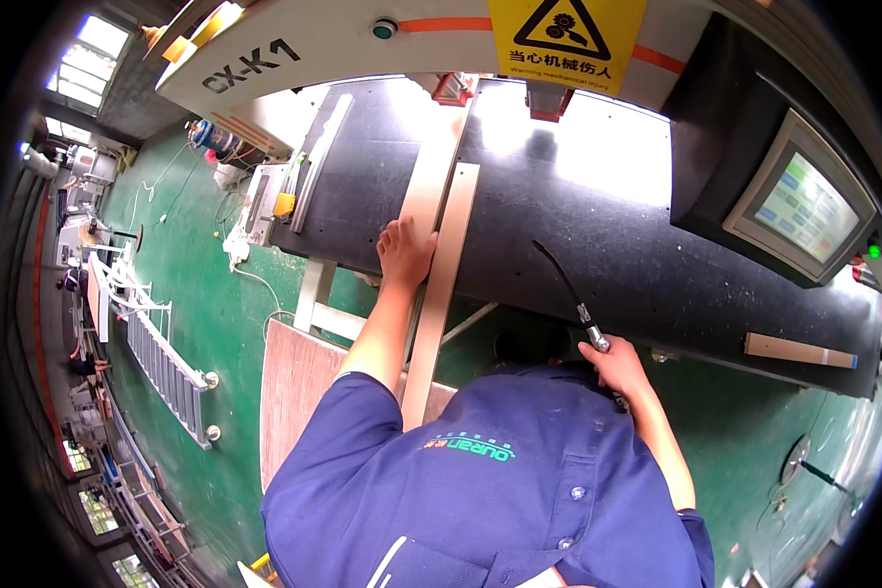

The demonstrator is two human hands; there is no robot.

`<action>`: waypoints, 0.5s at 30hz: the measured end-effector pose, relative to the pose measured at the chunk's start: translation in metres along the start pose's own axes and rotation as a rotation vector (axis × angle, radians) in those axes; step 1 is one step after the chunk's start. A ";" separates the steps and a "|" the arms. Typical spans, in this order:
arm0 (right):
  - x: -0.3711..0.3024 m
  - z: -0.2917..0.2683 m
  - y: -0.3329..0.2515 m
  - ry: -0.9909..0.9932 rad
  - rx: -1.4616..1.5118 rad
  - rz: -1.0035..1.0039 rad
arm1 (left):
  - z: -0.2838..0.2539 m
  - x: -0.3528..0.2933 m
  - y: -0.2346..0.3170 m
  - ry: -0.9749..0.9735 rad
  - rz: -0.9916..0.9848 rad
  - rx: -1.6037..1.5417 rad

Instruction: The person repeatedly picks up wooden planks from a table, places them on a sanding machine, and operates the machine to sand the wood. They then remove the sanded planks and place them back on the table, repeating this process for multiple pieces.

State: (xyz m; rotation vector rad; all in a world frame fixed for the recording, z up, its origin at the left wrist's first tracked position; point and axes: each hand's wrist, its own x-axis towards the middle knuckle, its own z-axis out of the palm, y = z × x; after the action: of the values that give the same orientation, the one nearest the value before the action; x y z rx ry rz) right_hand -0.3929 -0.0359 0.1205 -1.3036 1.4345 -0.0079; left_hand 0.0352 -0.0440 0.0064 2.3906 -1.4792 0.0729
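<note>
My left hand [407,252] is laid over a long, light wooden board [433,176], its fingers at the left edge and its thumb at the right. The board's far end runs under the machine's overhead beam. Just right of it lies a second narrow wooden strip [444,265], whose near end juts past the table edge toward my body. In my right hand [617,365], off the table's front edge, is an air blow gun [586,316] with a metal fitting and a thin, curved black nozzle. The nozzle points up and left over the table. My palm hides its handle.
A black machine table [568,225] spans the front, beneath a white beam [343,44] with a yellow warning sign [566,44]. A control screen [802,196] stands right. A short wooden piece [799,350] lies at the right edge. A grey roller conveyor [167,367] is left.
</note>
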 end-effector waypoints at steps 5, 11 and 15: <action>0.002 0.002 0.005 0.004 0.001 0.003 | 0.001 -0.002 0.001 -0.025 -0.030 0.001; 0.001 -0.001 0.006 0.023 0.005 0.006 | 0.003 -0.002 0.003 -0.039 -0.022 0.006; -0.001 -0.003 0.007 0.041 0.038 0.008 | 0.005 -0.011 0.006 -0.029 -0.018 0.026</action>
State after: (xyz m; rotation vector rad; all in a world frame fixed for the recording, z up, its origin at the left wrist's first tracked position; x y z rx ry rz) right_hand -0.3998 -0.0343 0.1177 -1.2734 1.4678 -0.0566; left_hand 0.0248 -0.0388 0.0005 2.4356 -1.4778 0.0542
